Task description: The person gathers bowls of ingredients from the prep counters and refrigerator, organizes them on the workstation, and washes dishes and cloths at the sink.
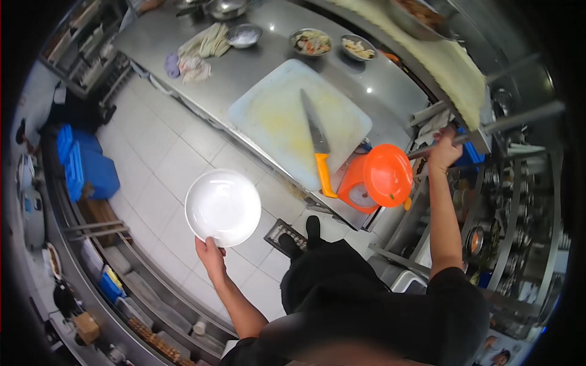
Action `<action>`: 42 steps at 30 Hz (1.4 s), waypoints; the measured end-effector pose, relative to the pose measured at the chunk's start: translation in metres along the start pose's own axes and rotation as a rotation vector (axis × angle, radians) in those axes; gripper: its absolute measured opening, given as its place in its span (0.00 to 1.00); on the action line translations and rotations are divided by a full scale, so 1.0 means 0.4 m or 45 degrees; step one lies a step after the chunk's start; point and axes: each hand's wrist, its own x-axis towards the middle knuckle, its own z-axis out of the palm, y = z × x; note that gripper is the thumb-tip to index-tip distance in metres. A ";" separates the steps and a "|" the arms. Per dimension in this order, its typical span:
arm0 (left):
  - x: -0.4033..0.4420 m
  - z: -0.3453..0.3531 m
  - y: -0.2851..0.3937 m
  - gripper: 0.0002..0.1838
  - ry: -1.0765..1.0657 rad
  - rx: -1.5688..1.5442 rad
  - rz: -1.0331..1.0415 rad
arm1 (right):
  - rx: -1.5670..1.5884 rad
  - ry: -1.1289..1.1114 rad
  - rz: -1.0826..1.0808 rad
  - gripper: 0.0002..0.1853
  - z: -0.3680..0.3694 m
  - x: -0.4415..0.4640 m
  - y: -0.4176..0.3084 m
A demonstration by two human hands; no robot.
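Note:
My left hand [211, 259] grips the near rim of a white plate [223, 207], held out over the tiled floor. The plate has nothing on it. Out to the right, my right hand [444, 152] reaches past the counter's end, beside a metal rail and some pale cloths [432, 119]. Its fingers look curled, but what they hold, if anything, is hidden. Between my hands, an orange kitchen scale [360, 186] with a round orange pan [389, 175] stands at the counter corner. A knife [316, 137] with a yellow handle lies on the stained white cutting board [268, 119].
On the steel counter [268, 46] are bowls of cut food [310, 43] and a crumpled cloth [204, 43]. Blue bins [90, 171] stand on the floor at left. Metal shelving [519, 207] runs along the right. Another person [46, 110] is partly visible at far left.

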 end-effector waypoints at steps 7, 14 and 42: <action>0.016 0.512 0.426 0.16 -0.604 0.071 0.381 | 0.158 -0.144 -0.033 0.07 -0.015 -0.002 0.009; 0.081 1.276 0.378 0.16 -1.008 0.350 0.226 | 0.011 -0.273 -0.123 0.06 -0.040 -0.010 0.024; 0.551 -0.200 -0.163 0.10 -0.003 0.133 -0.272 | -0.515 0.048 -0.228 0.22 -0.032 -0.230 -0.306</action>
